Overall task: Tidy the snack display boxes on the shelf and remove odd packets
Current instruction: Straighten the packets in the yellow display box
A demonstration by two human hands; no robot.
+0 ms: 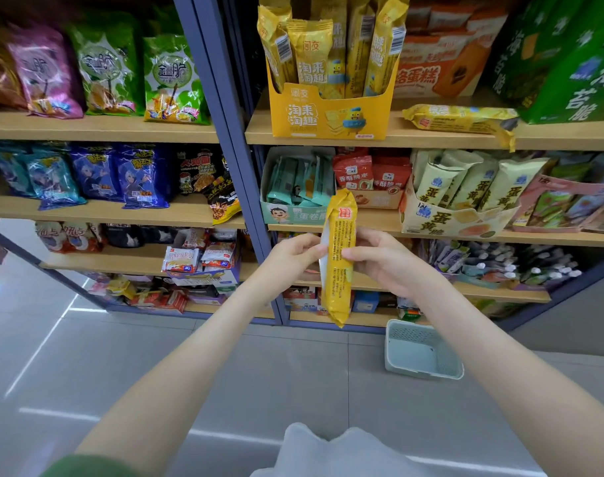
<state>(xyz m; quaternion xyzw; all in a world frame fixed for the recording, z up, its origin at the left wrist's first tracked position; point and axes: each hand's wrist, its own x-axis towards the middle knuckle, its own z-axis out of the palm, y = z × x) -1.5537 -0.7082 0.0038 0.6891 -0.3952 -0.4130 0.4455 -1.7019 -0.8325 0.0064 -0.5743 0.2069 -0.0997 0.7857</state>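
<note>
Shop shelving, snack stock. Item: yellow packet, long axis upright, held well below the yellow display box. Left hand pinches its left edge, right hand its right edge; both equally near.

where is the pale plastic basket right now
In the head view the pale plastic basket sits on the floor at the foot of the right shelf unit, below and right of the held yellow packet.
</note>
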